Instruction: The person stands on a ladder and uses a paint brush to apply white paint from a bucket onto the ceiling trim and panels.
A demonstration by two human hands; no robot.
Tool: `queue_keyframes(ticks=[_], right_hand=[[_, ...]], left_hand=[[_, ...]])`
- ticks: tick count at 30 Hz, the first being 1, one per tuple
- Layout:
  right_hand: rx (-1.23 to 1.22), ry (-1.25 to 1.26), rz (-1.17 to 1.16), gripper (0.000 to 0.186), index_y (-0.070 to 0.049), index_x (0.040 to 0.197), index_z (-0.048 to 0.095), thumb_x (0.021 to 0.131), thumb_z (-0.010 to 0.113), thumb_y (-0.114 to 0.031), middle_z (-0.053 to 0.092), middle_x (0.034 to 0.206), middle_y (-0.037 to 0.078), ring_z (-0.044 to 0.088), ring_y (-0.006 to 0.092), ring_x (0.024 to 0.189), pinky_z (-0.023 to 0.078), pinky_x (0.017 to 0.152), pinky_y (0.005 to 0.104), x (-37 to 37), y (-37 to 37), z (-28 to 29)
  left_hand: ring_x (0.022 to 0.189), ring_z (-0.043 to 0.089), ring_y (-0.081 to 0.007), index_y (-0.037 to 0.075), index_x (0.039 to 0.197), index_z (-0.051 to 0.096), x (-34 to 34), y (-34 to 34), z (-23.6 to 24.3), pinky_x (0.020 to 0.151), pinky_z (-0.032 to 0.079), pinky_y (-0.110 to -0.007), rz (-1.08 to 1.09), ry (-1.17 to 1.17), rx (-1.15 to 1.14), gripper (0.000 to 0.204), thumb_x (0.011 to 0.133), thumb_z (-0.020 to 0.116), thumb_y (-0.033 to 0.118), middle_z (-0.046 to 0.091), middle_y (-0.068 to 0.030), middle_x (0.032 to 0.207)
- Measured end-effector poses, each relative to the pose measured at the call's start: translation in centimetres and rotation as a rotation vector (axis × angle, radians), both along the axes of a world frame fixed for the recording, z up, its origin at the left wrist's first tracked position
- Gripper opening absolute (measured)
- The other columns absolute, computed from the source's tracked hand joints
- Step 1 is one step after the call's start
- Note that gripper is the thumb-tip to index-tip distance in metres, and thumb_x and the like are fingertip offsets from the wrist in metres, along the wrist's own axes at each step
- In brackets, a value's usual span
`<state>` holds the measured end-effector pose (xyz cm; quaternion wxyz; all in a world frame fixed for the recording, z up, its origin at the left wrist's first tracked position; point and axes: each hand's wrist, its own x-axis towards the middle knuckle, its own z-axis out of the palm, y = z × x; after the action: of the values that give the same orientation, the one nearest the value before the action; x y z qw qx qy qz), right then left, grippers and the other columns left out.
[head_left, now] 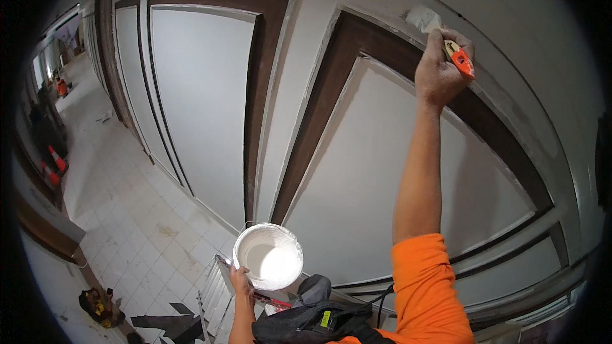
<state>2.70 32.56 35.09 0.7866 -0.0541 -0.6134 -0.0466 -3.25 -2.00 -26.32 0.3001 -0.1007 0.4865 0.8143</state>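
Brush (pixel 424 19) is held up at the pale wall strip (pixel 376 5) above the dark frame (pixel 322 105), bristles touching or v. nearly so; exact contact can't be told. Its handle, orange & cream, is wrapped by the R hand (pixel 443 67), fingers closed around it w/ no gap seen. Step in hand is judged to be brushing white coating onto the strip, prob. part-done, as greyish patchy areas show along it. Next move prob. calls for a light, even stroke along the strip w/ bristles kept off the brown edge, then a reload as req'd.

Bucket (pixel 247 250) is held low, approx. centre, by the L hand (pixel 241 280), fingers curled at its L side; whether rim, wall or wire handle is gripped can't be told for sure. White coating (pixel 274 266) is seen inside, smooth & glossy-looking, inner wall smeared.

Materials: bristles thickly clogged w/ white; R hand dusted pale. Frame is flat, dark brown, wood-like, angular, w/ ragged white edging; inset panel (pixel 382 172) is smooth, matt, off-white. A 2nd frame (pixel 257 89) of same type is set to L.

Further out: orange fabric sleeve (pixel 424 267) on R arm, dark bag (pixel 312 322) at btm w/ a yellow-green tag. Tile floor (pixel 146 216) is pale, square-gridded, stained; dark flat offcuts (pixel 169 326) are strewn near btm edge. Orange cones (pixel 57 159) are stood far L; a person in orange (pixel 62 87) is seen in bkgd, too small for detail.
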Motion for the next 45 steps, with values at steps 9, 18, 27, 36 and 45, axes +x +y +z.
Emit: queue_keyframes(ticks=[9,18,27,36,45], right_hand=[[0.029,-0.055,0.105,0.009,-0.003,0.086,0.067,0.087,0.075,-0.008,0.07,0.077,0.004,0.068,0.0133,0.074,0.054,0.072,0.0289,-8.9,3.4,1.8],[-0.029,-0.039,-0.036,0.006,-0.005,0.089,0.065,0.091,0.071,-0.003,0.07,0.085,0.003,0.068,0.014,0.08,0.057,0.073,0.0307,4.1,1.8,0.7],[0.087,-0.057,-0.008,0.006,-0.006,0.093,0.067,0.093,0.073,-0.009,0.07,0.088,0.003,0.068,0.0135,0.084,0.056,0.076,0.0303,5.6,0.4,0.6],[-0.071,-0.098,0.067,0.008,-0.007,0.09,0.066,0.087,0.074,-0.006,0.07,0.086,0.007,0.069,0.0193,0.081,0.055,0.076,0.0324,2.3,3.1,0.0],[-0.146,0.017,-0.128,0.007,-0.003,0.098,0.066,0.094,0.071,-0.005,0.07,0.096,0.004,0.066,0.0117,0.091,0.056,0.083,0.0284,14.7,0.0,0.0]], left_hand=[[0.09,0.064,-0.0289,-0.002,0.123,0.056,-1.0,0.8,-0.6,0.082,0.054,-0.04,-0.098,-0.025,0.002,0.056,0.067,0.052,-0.004,0.066,-0.0136,0.103],[0.101,0.062,-0.0308,-0.001,0.128,0.055,-1.0,0.2,-1.2,0.091,0.053,-0.041,-0.081,0.006,0.046,0.061,0.067,0.051,-0.001,0.064,-0.0141,0.112],[0.103,0.063,-0.0326,-0.002,0.132,0.05,-1.5,0.5,-1.2,0.092,0.054,-0.044,-0.162,-0.052,0.061,0.063,0.069,0.049,-0.001,0.063,-0.0151,0.113],[0.098,0.063,-0.0334,-0.002,0.128,0.054,-2.3,0.1,-2.7,0.09,0.054,-0.044,-0.14,-0.001,0.006,0.06,0.069,0.051,0.003,0.064,-0.0163,0.109],[0.106,0.063,-0.0358,-0.003,0.135,0.049,-2.7,0.0,-2.5,0.097,0.054,-0.044,-0.216,0.01,-0.001,0.069,0.066,0.049,0.001,0.062,-0.0185,0.119]])
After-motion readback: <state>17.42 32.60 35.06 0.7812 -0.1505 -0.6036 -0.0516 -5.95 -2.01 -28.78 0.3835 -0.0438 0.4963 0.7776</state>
